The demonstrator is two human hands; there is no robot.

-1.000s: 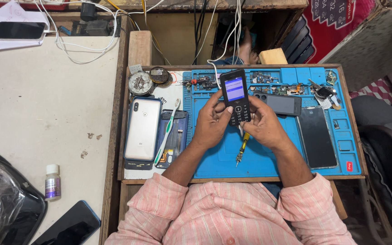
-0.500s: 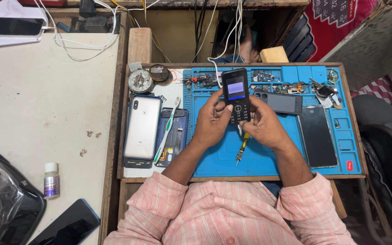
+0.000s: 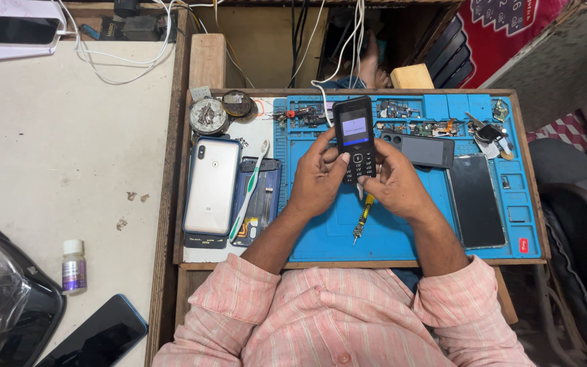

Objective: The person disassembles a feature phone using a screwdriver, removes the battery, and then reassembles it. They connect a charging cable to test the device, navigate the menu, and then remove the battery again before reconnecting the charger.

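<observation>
A black keypad phone (image 3: 354,136) with a lit screen is held upright over the blue work mat (image 3: 321,234). My left hand (image 3: 318,178) grips its left side, thumb on the keypad. My right hand (image 3: 397,183) holds its right side, thumb also on the keys. A yellow-handled screwdriver (image 3: 362,217) lies on the mat just below my hands. A white cable runs from the phone's top toward the back.
A white smartphone (image 3: 211,185), a toothbrush (image 3: 249,190) on an opened phone, a dark phone (image 3: 427,150), a black screen panel (image 3: 475,199) and small parts lie on the tray. On the left table are a small bottle (image 3: 73,266), a black phone (image 3: 98,337) and cables.
The keypad phone's screen has changed from a purple display to a paler one. My thumbs have shifted slightly on the keys. The hands stay in place.
</observation>
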